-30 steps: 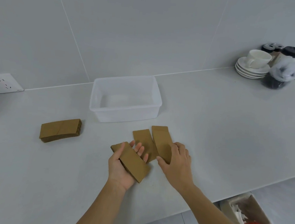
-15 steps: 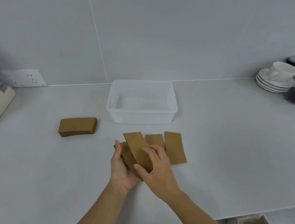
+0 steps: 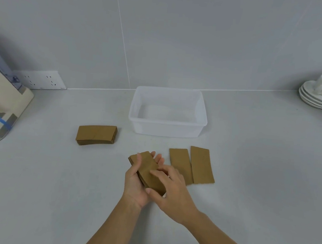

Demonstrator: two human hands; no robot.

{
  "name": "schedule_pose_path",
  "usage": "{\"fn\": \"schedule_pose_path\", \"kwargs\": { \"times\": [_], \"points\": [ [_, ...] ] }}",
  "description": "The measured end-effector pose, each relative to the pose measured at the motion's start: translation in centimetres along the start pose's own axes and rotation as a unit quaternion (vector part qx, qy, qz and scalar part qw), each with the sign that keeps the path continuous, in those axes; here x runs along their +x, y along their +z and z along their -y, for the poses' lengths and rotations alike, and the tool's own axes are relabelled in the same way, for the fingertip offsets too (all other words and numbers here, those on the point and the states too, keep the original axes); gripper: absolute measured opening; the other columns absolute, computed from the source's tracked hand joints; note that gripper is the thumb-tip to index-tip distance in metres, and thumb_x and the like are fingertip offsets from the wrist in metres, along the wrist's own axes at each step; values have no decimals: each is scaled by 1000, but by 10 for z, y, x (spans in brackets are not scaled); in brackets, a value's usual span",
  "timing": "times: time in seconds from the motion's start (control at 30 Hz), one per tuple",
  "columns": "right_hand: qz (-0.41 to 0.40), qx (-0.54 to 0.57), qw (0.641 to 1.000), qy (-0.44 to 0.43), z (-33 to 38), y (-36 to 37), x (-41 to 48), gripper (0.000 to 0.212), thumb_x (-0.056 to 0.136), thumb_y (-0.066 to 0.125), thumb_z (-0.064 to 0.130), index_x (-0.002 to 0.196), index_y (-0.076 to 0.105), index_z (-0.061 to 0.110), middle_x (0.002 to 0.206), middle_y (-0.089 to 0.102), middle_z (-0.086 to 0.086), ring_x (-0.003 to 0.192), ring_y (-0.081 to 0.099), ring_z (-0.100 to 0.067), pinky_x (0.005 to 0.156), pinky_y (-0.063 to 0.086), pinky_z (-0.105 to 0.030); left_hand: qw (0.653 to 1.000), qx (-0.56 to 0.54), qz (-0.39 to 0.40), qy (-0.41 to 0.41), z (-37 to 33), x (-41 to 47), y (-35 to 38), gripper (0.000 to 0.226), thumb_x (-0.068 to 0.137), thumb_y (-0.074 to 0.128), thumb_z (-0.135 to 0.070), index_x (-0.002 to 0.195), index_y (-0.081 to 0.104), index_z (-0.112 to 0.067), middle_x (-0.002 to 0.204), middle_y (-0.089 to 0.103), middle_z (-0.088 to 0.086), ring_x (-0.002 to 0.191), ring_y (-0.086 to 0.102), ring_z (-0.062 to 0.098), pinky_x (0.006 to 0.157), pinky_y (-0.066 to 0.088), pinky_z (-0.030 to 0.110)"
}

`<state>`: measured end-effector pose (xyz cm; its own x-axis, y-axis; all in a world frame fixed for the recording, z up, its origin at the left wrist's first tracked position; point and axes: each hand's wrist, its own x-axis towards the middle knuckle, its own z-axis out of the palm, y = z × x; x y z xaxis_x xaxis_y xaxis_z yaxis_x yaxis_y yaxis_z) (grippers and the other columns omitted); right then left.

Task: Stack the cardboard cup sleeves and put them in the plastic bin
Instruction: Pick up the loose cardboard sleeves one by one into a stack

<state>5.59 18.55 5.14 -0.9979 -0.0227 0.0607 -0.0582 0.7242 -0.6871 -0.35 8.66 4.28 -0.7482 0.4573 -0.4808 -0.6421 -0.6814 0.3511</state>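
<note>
Two flat cardboard cup sleeves lie side by side on the white counter, just right of the hands. Her left hand cups a small stack of sleeves, thumb along its left edge, while the right hand closes on the stack from above. Another stack sits apart to the left. Behind them stands the clear plastic bin, with nothing visible inside it

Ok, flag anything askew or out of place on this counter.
Nothing is spilled or damaged. Two loose sleeves lie flat beside the hands, not yet stacked. The bin is empty, and a finished stack sits left of it.
</note>
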Motion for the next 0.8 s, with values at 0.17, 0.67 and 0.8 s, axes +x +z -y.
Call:
{"fn": "schedule_pose_path", "kwargs": {
  "times": [0.17,0.67,0.8],
  "points": [
    [42,-12,999,-2,-9,-4,2,68,71,36,59,127,51,24,131,45,5,121,38,-11,99,19,-21,1000,2,-7,-13,3,4,-3,38,68,67,-38,98,63,-14,92,69,7,90,63,21,81,51,37],
    [-109,-149,953,239,-51,-33,11,65,86,48,50,137,30,13,143,35,-11,132,30,-27,109,22,-38,999,-32,-40,6,6,16,-8,34,69,69,-30,96,62,-11,85,63,7,74,58,20,86,48,43],
    [-81,-133,935,320,-65,-32,9,85,85,44,56,145,0,15,155,4,-18,143,1,-30,115,8,-42,998,-36,-48,2,9,16,-7,36,68,69,-30,98,61,-12,86,64,6,75,58,19,86,49,43]
  ]
}}
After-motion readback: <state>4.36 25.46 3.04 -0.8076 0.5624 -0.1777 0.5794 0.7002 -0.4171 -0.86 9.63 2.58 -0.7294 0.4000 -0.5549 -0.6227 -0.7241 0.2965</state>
